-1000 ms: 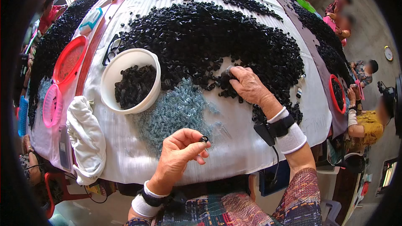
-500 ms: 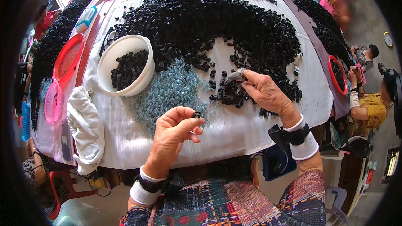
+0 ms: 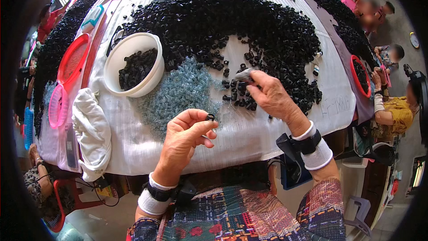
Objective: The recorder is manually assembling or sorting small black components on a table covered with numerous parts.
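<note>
A small black plastic ring is pinched between the thumb and forefinger of my left hand, close to the near side of a heap of clear bluish small rings. My right hand hovers over loose black ring pieces on the white cloth. A grey covering wraps its forefinger, blurred by motion. The thumb stands apart from that finger, and nothing shows between them. Beyond both hands spreads a large heap of black pieces. Left of the clear heap, a white bowl holds more black pieces.
A crumpled white cloth, a pink basket and a red round sieve lie at the left. Beside another person at the right sits a red-rimmed tray of black pieces. The table's near edge runs below my hands.
My right hand has drawn slightly left and its wrapped finger has lifted from the black pieces, which now lie more spread out. My left hand keeps its ring, nearly unmoved.
</note>
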{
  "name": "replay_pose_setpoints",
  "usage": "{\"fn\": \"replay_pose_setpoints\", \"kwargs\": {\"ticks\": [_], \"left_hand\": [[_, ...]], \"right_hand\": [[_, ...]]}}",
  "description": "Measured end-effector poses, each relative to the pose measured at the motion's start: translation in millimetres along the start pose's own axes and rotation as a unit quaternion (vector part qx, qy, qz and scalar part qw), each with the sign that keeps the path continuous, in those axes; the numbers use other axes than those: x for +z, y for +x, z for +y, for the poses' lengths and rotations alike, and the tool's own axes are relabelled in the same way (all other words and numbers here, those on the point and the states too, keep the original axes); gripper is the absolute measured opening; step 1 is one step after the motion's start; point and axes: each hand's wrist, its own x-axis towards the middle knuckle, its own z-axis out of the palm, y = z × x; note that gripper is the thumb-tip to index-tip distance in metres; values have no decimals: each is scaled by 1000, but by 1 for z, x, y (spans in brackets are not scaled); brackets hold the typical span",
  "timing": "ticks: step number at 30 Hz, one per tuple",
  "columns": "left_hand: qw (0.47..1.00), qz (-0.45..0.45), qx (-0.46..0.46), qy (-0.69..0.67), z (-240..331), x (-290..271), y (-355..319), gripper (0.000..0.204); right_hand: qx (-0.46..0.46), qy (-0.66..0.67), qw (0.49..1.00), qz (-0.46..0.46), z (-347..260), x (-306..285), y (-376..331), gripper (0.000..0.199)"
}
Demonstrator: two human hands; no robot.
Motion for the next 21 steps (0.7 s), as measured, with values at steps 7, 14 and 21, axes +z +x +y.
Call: {"fn": "replay_pose_setpoints", "kwargs": {"ticks": [7,14,21], "left_hand": [[1000,7,6,4,2,2,0,15],[1000,20,0,-13,0,-7,0,18],[1000,10,-5,1,-3,0,4,12]], "right_hand": [[-60,-69,994,-51,-3,21,18,25],[32,5,997,-66,-19,-4,2,15],[-8,14,998,-55,-15,16,-3,16]]}}
